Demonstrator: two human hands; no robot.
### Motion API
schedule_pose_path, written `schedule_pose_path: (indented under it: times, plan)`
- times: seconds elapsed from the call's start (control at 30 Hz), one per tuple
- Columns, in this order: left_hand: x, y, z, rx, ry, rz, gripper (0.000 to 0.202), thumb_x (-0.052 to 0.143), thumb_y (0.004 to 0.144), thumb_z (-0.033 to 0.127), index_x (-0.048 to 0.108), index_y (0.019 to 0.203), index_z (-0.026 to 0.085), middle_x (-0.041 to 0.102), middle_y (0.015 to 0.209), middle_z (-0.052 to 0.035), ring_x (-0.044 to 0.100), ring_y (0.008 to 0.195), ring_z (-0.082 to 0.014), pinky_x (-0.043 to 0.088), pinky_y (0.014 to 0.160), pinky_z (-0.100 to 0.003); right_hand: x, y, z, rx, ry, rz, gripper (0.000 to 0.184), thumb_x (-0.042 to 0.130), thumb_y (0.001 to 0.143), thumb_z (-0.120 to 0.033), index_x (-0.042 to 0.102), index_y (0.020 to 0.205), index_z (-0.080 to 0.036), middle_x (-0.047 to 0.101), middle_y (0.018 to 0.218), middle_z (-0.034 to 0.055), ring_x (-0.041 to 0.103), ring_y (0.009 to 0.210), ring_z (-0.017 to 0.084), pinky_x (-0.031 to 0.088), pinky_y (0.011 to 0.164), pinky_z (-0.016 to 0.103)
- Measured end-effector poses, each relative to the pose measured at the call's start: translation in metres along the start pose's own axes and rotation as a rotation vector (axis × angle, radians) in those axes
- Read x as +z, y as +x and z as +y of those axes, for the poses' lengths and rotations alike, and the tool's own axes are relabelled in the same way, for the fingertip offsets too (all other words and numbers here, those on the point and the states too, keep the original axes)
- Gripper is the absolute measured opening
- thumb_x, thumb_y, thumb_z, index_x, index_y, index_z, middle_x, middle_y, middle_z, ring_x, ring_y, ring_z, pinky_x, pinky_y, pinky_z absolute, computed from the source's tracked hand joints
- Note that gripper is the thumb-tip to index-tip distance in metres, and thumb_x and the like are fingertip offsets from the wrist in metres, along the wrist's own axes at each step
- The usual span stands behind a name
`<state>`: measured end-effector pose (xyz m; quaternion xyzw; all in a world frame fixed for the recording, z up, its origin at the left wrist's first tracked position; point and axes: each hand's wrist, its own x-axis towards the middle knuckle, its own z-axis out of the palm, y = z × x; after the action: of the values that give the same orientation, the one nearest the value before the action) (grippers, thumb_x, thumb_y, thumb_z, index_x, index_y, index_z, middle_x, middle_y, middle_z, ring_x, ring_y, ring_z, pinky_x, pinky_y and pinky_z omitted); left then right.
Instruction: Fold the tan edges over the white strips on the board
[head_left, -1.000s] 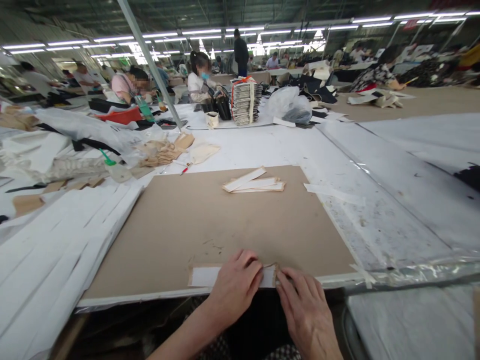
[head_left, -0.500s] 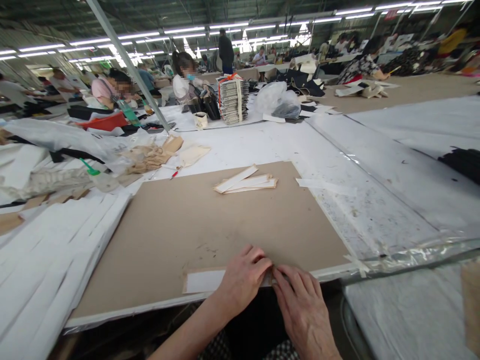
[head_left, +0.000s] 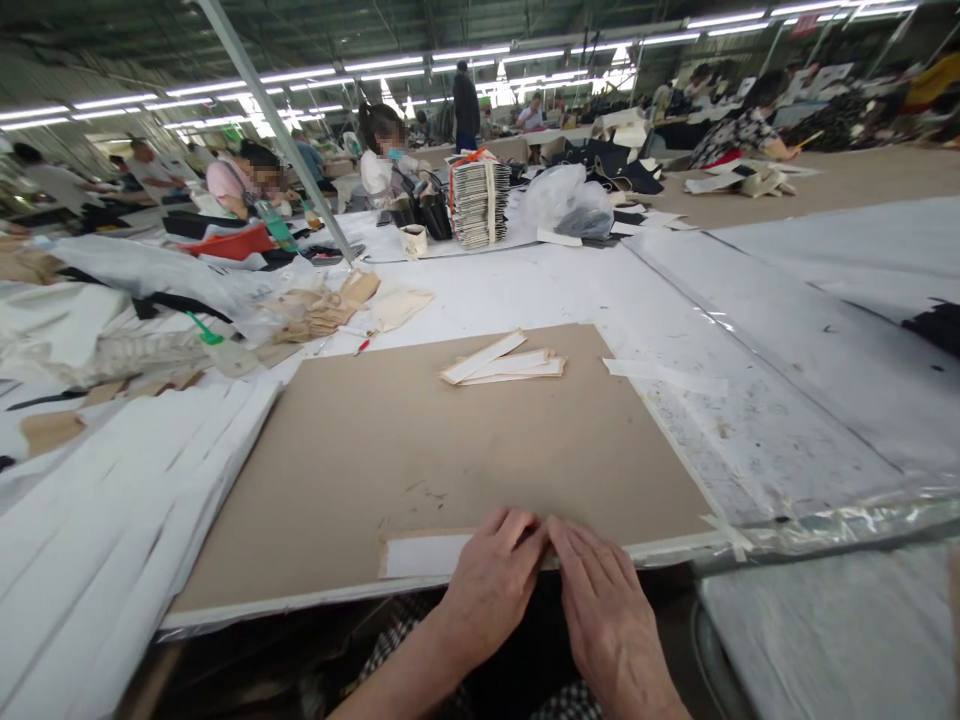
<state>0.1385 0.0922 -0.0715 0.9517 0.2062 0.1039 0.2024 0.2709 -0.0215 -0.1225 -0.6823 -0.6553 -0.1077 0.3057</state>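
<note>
My left hand and my right hand lie side by side at the near edge of a brown cardboard sheet. Both press flat on a white strip with tan edges. The fingers are stretched out and close together, and the fingertips of the two hands nearly touch. The right end of the strip is hidden under the hands. A small pile of similar strips lies at the far side of the cardboard.
Stacked white strips fill the table to my left. A lone white strip lies right of the cardboard on clear plastic sheeting. Farther off are tan pieces, a green-capped bottle, a bound stack and several seated workers.
My right hand has slid left along the strip until it meets my left hand, covering the strip's right end. The camera view shifted slightly.
</note>
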Motion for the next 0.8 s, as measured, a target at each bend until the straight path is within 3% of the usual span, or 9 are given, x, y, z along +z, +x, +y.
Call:
schedule_pose_path:
  times: [0.17,0.3,0.57,0.67,0.8]
  plan:
    - [-0.004,-0.004,-0.009,-0.045,-0.118,0.114,0.025,0.047,0.096,0.012,0.057,0.117,0.021,0.06,0.108,-0.0043,0.052,0.099,-0.0209,0.05,0.088,-0.035,0.006,-0.005,0.0,0.048,-0.062,-0.011,0.047,0.038,0.097,-0.016,0.039,0.143,-0.008,0.062,0.125,0.0146,0.055,0.115,0.025,0.042,0.097,0.044]
    - [-0.004,-0.001,-0.007,-0.059,0.017,0.064,0.02,0.049,0.095,0.013,0.058,0.111,0.019,0.059,0.104,-0.0049,0.051,0.095,-0.0218,0.05,0.083,-0.036,0.008,-0.006,0.001,0.047,-0.101,-0.018,0.044,0.037,0.098,-0.018,0.043,0.14,-0.009,0.063,0.125,0.0133,0.056,0.114,0.024,0.041,0.097,0.042]
    - [0.002,-0.01,-0.007,0.073,0.312,-0.004,0.009,0.052,0.095,0.022,0.057,0.098,0.015,0.056,0.098,-0.0043,0.051,0.089,-0.0203,0.049,0.078,-0.033,0.004,-0.004,0.006,-0.15,-0.195,-0.016,0.051,0.039,0.09,-0.014,0.044,0.141,-0.014,0.067,0.122,0.0079,0.06,0.108,0.025,0.039,0.093,0.043]
    - [-0.003,-0.021,-0.016,0.061,0.347,0.006,0.008,0.052,0.095,0.022,0.056,0.092,0.015,0.055,0.097,-0.0038,0.051,0.089,-0.0198,0.048,0.079,-0.032,0.003,-0.003,0.014,-0.252,-0.23,-0.05,0.055,0.044,0.085,-0.015,0.045,0.141,-0.016,0.066,0.125,0.007,0.061,0.106,0.026,0.04,0.089,0.044]
    - [-0.018,-0.038,-0.029,0.027,0.347,0.009,0.01,0.052,0.095,0.022,0.056,0.089,0.015,0.057,0.096,-0.0042,0.051,0.09,-0.0195,0.047,0.081,-0.031,0.005,-0.001,0.016,-0.283,-0.271,-0.082,0.055,0.045,0.083,-0.014,0.048,0.138,-0.017,0.065,0.125,0.0086,0.062,0.103,0.027,0.041,0.083,0.046]
